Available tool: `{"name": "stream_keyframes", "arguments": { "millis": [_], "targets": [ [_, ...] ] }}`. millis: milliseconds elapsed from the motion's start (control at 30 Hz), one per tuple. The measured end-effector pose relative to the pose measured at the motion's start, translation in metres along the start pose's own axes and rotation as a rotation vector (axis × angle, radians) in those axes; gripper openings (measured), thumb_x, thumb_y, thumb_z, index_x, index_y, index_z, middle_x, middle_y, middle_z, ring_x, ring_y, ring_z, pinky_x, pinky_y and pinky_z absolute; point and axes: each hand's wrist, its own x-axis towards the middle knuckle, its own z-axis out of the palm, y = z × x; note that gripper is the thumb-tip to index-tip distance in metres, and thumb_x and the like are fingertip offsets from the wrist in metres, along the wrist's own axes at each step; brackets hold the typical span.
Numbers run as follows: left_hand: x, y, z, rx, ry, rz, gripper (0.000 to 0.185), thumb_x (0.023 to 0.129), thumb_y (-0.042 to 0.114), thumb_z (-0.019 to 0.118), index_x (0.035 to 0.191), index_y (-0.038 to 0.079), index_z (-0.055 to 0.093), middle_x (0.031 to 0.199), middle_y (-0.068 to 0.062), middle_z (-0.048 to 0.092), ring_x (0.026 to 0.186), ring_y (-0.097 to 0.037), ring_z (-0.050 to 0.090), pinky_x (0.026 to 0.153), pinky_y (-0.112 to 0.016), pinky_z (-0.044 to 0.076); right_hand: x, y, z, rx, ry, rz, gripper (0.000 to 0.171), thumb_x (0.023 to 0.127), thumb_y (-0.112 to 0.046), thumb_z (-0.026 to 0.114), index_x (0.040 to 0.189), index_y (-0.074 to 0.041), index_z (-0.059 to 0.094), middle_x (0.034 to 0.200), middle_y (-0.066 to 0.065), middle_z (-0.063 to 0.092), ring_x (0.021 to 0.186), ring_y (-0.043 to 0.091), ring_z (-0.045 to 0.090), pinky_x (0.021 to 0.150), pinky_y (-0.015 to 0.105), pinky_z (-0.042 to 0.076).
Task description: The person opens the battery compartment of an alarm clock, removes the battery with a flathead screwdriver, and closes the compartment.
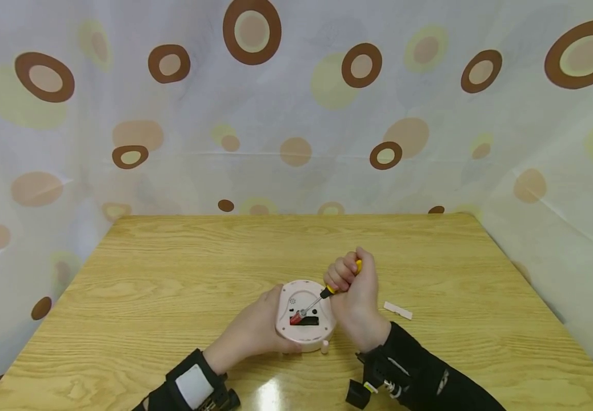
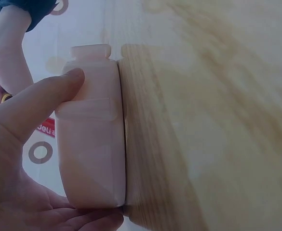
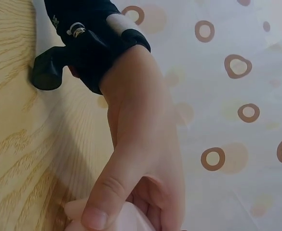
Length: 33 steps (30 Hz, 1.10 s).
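Observation:
A pale pink alarm clock (image 1: 304, 292) faces me with its back, its face hidden. My left hand (image 1: 257, 325) grips it from the left side; the left wrist view shows the thumb on its pink edge (image 2: 90, 159). In the open battery compartment (image 1: 309, 321) a red battery (image 1: 295, 318) sits tilted at the left end. My right hand (image 1: 358, 299) holds a screwdriver (image 1: 330, 290) with a yellow and black handle in its curled fingers. The metal shaft slants down left, its tip at the battery. Red "deli" lettering (image 2: 47, 127) shows past the clock.
On the wooden table (image 1: 199, 257), right of my right hand, lies a small pale pink strip (image 1: 397, 310), like a battery cover. A curtain (image 1: 296, 103) with brown and beige ovals hangs behind the table and along both sides. Dark wrist straps with cameras sit on both forearms.

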Motion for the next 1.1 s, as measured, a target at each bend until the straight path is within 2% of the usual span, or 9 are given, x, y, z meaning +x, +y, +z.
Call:
{"name": "stream_keyframes", "arguments": {
  "millis": [367, 1100],
  "targets": [
    [0.001, -0.001, 0.001, -0.008, 0.000, 0.017, 0.115, 0.065, 0.034, 0.102, 0.154, -0.006, 0.040, 0.138, -0.021, 0.062, 0.121, -0.028, 0.064, 0.104, -0.049, 0.056, -0.007, 0.008, 0.005, -0.051, -0.064, 0.012, 0.055, 0.115, -0.031, 0.029, 0.061, -0.020, 0.032, 0.051, -0.008, 0.026, 0.047, 0.008, 0.025, 0.062, 0.027, 0.010],
    [0.000, -0.001, -0.001, -0.011, -0.002, 0.014, 0.114, 0.065, 0.035, 0.102, 0.153, -0.004, 0.041, 0.134, -0.018, 0.063, 0.116, -0.024, 0.064, 0.101, -0.047, 0.056, -0.011, 0.014, 0.006, -0.129, -0.105, 0.001, 0.055, 0.114, -0.030, 0.027, 0.061, -0.020, 0.031, 0.051, -0.011, 0.028, 0.046, 0.007, 0.026, 0.056, 0.023, 0.018]
  ]
}}
